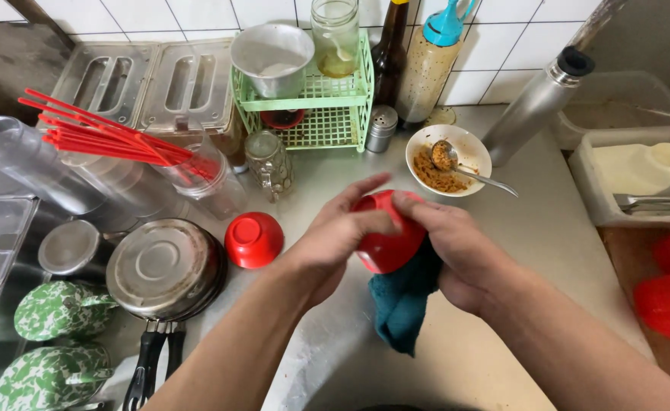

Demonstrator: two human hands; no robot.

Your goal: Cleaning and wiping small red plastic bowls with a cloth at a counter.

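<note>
Left hand [340,228] and right hand [456,247] both grip a red bowl [386,245] above the bench [548,251]; the right hand also clamps a teal cloth [403,301] against it. A second red bowl [253,239] lies inverted beside a pan [166,268].

Kitchen: tiled wall [494,53], pans [163,266], condiments [430,65]

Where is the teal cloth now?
The teal cloth hangs mid-frame under the red bowl, gripped by the right hand; the left hand also holds the bowl.
</note>
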